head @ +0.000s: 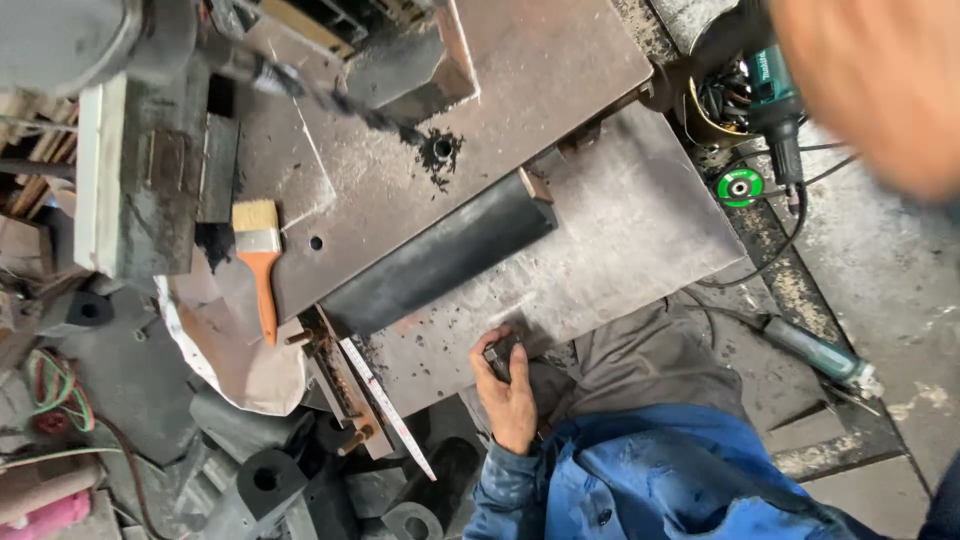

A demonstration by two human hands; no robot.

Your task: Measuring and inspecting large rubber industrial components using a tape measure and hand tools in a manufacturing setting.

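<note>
Fingers of the left hand are closed around a small dark block at the counter edge; the blurred right hand cannot be judged.

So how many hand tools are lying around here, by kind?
Paintbrush: 1
Steel ruler: 1
Angle grinder: 1
Green-handled power tool on the floor: 1
Total: 4
</note>
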